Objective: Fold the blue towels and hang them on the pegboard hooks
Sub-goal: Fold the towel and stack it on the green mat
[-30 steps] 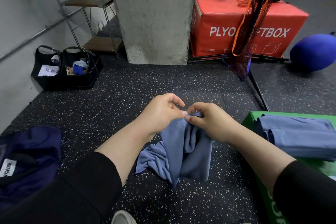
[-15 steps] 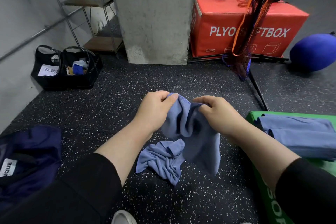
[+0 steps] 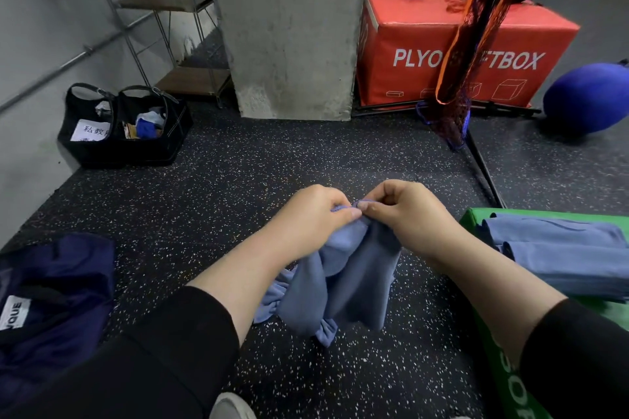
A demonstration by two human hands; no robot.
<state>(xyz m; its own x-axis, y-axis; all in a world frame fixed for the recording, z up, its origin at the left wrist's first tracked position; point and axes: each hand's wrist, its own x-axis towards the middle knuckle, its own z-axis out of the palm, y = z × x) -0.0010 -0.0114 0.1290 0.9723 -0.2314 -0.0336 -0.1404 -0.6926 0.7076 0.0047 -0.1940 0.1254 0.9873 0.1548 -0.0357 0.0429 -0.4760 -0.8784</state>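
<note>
While pinched — one blue towel (image 3: 343,279), two hands.

Gym, speckled black rubber floor (image 3: 258,163), red padded jump box (image 3: 459,44) lettered PLYO, blue exercise ball (image 3: 587,97), concrete pillar (image 3: 289,27), wire shelf rack (image 3: 170,27)

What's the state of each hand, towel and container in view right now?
left hand: pinching the towel's top edge
right hand: pinching the same edge
blue towel: unfolded, bunched, hanging from both hands, lower end on the floor
folded towels: stacked on the green box
black tote bags: open, items inside
</note>
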